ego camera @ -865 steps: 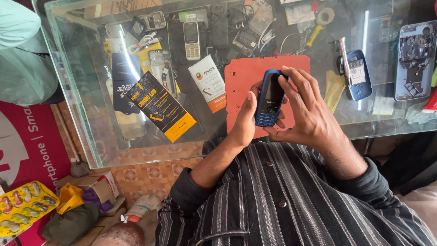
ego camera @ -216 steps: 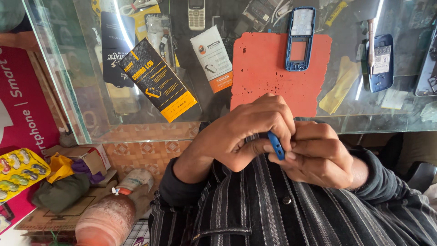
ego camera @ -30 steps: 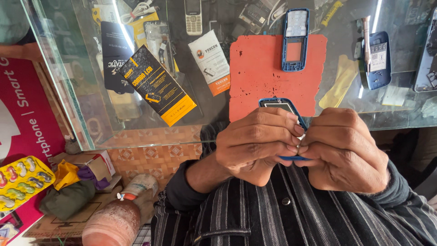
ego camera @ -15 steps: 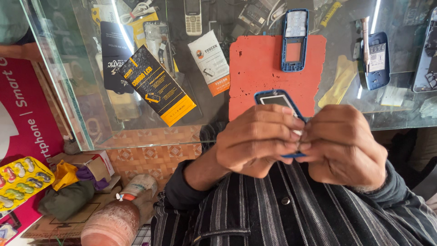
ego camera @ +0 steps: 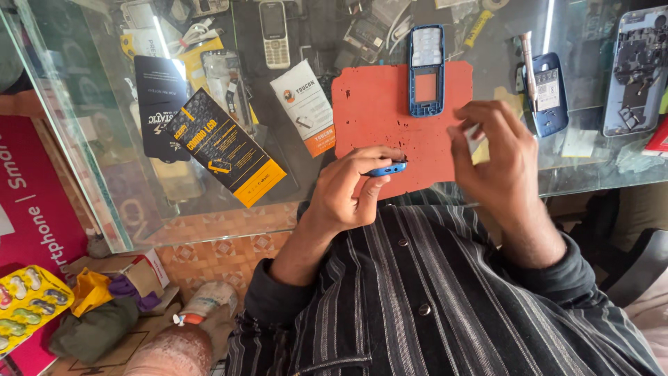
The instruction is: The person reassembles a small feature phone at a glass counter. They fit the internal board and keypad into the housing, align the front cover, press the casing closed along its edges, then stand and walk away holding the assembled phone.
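A glass desk (ego camera: 104,160) fills the upper half of the frame, with packets and phone parts lying on and under the pane; a red mat (ego camera: 379,115) sits at upper centre of it, its near edge reaching the desk's front edge; a blue phone front frame (ego camera: 426,69) lies upright on the mat's top edge; a black and yellow packet (ego camera: 226,150) lies tilted left of centre, and a white and orange packet (ego camera: 307,108) lies just left of the mat; a blue phone back with a metal tool across it (ego camera: 546,94) rests right of the mat; the left hand (ego camera: 351,191), at centre frame over the mat's near edge, has its grip closed on a small blue phone body (ego camera: 386,169), seen edge-on between thumb and fingers; the right hand (ego camera: 497,157), right of centre and apart from the left, pinches a small pale piece (ego camera: 473,137) at its fingertips, too small to tell what it is
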